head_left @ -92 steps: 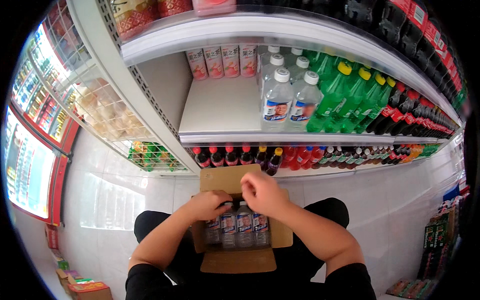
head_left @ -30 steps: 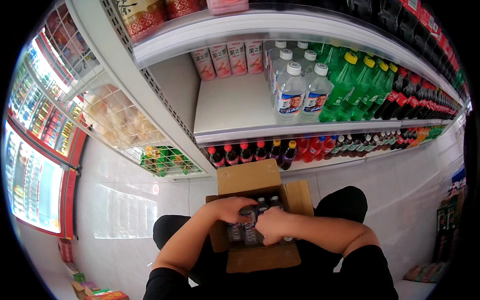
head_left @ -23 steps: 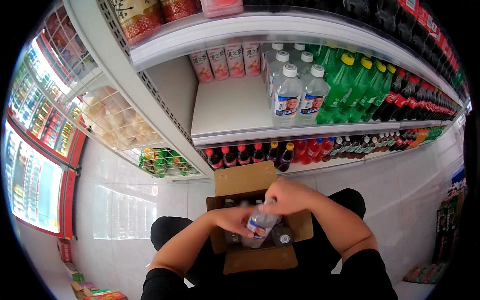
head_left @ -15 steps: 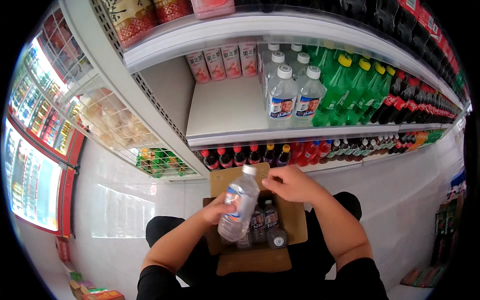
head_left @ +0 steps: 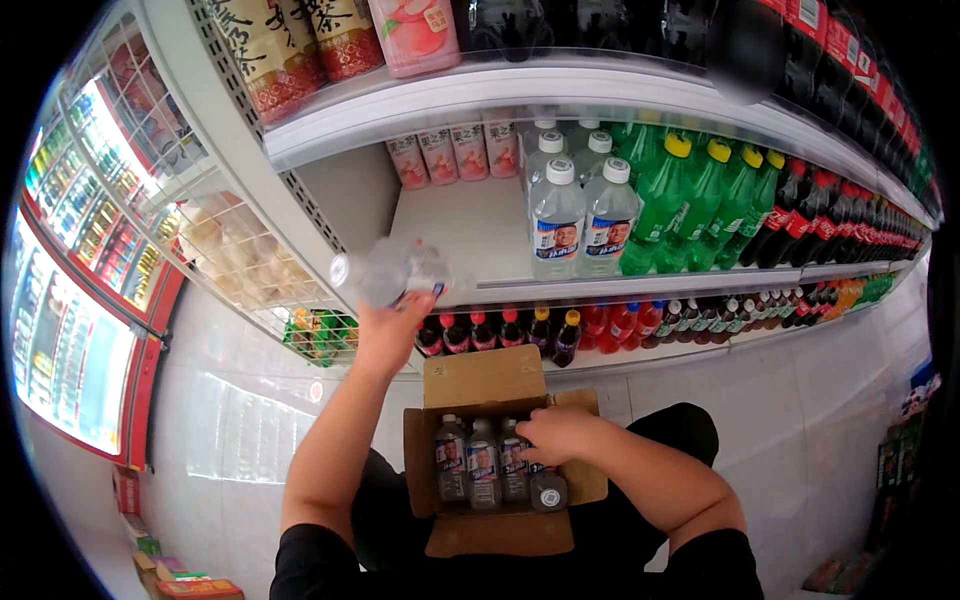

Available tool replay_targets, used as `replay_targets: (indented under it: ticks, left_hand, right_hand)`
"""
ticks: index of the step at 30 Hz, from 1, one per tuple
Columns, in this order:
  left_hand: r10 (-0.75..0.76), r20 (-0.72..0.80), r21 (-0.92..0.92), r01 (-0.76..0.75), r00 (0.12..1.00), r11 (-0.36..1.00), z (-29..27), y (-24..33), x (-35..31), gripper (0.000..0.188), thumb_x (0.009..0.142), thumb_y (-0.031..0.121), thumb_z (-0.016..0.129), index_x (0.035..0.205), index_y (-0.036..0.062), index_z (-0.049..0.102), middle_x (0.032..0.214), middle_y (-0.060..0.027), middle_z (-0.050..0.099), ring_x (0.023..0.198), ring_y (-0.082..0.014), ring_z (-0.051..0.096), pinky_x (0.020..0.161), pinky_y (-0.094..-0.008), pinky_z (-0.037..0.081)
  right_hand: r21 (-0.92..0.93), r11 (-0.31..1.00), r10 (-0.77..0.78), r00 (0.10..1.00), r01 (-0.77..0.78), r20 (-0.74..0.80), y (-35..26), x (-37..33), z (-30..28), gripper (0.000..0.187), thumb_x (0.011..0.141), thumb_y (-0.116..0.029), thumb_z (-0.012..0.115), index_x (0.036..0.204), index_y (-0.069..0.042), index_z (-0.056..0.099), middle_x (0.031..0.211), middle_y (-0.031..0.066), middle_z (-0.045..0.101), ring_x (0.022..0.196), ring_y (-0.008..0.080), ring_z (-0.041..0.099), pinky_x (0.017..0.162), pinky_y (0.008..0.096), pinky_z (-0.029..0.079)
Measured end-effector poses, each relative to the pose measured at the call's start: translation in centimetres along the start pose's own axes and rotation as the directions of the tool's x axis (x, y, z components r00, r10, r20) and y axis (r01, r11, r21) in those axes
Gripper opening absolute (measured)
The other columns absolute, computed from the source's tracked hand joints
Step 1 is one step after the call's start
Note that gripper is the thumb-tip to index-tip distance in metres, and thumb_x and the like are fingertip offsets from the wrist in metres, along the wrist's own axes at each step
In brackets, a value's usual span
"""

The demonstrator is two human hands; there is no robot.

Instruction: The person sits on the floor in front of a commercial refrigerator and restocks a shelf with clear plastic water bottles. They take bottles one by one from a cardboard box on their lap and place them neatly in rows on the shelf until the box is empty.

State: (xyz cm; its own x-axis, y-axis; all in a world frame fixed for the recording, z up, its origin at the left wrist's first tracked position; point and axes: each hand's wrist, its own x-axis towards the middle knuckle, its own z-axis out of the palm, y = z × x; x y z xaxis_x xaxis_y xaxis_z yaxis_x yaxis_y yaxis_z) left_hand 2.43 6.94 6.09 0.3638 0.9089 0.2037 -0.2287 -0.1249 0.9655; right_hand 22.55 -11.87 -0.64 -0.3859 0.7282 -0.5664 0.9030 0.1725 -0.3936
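Observation:
My left hand point(head_left: 388, 325) is closed around a clear plastic bottle point(head_left: 385, 272), raised in front of the left end of the middle shelf. The bottle lies almost on its side and is smeared by motion. Below, an open cardboard box point(head_left: 484, 375) between my legs holds several bottles of the same kind point(head_left: 483, 465). My right hand point(head_left: 568, 435) reaches over the box's right side, its bent fingers closed on the top of one bottle point(head_left: 541, 467), whose cap they hide. Matching bottles with white caps point(head_left: 558, 220) stand upright on the middle shelf.
Green bottles with yellow caps point(head_left: 660, 205) and dark cola bottles stand to the right. Pink cartons point(head_left: 470, 153) line the shelf's back left. An upper shelf edge point(head_left: 420, 95) overhangs it. A wire rack point(head_left: 240, 235) and lit drink coolers point(head_left: 75, 360) are at the left.
My left hand has carried its bottle up and left from the box toward the shelf, tipping it over. My right hand has come down into the box onto another bottle.

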Motion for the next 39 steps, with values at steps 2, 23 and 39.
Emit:
replay_targets:
  ticks: [2,23,39]
  left_hand:
    - [0.02,-0.016,0.234,-0.016,1.0,0.972,0.4,-0.5,2.9,0.05,0.087,0.001,0.077,0.13,0.0024,0.052,0.118,-0.0084,0.066,0.112,-0.0186,0.064,0.101,-0.0384,0.05]
    - [0.248,0.029,0.697,-0.198,0.968,0.689,9.3,-12.9,22.8,0.044,0.1,0.024,0.061,0.135,0.0027,0.048,0.121,-0.0302,0.066,0.115,-0.0459,0.064,0.093,-0.0525,0.052]
    - [0.034,-0.083,0.825,0.05,0.996,0.562,9.0,-7.2,18.9,0.06,0.089,0.032,0.069,0.13,-0.0096,0.052,0.129,-0.0355,0.062,0.122,-0.0474,0.061,0.102,-0.0496,0.051]
  right_hand:
    - [0.014,1.0,-0.008,1.0,0.008,-0.015,-0.4,0.1,0.0,0.049,0.095,-0.041,0.066,0.13,-0.008,0.064,0.121,0.0199,0.069,0.116,0.0392,0.066,0.096,0.0523,0.054]
    - [0.011,0.997,0.072,0.992,-0.071,-0.106,1.2,-0.8,-2.3,0.043,0.097,-0.041,0.062,0.126,-0.009,0.062,0.124,0.0159,0.066,0.123,0.0361,0.062,0.095,0.0588,0.051]
    - [-0.049,0.999,0.022,0.994,-0.017,0.111,-1.2,1.5,1.1,0.047,0.095,-0.043,0.066,0.133,-0.014,0.062,0.129,0.0167,0.062,0.124,0.0387,0.059,0.098,0.0521,0.053]
